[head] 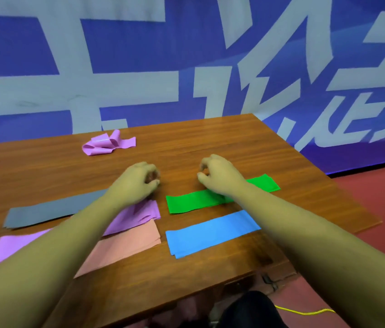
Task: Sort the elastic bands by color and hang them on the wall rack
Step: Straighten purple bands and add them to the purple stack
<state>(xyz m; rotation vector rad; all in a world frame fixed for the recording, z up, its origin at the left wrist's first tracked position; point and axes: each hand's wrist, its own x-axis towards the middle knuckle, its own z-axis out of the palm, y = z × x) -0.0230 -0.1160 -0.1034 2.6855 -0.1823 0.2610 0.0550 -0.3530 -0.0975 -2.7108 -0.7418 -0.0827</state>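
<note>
Flat elastic bands lie on the wooden table (210, 143): a grey band (52, 210), a purple band (137, 215), a salmon band (134, 240), a green band (191, 202) and a blue band (210, 233). A crumpled pink-purple band (107, 143) lies farther back. My left hand (137, 181) hovers over the table's middle with fingers curled and nothing in it. My right hand (217, 175) is beside it, fingers curled, holding nothing, its wrist over the green band. My forearms hide parts of the purple, salmon and green bands. No wall rack is in view.
A blue banner with large white characters (186, 67) stands right behind the table. Red floor (376, 197) lies to the right, with a yellow cable (305, 312) near the lower edge. A dark shape (253, 308) sits below the table's front edge.
</note>
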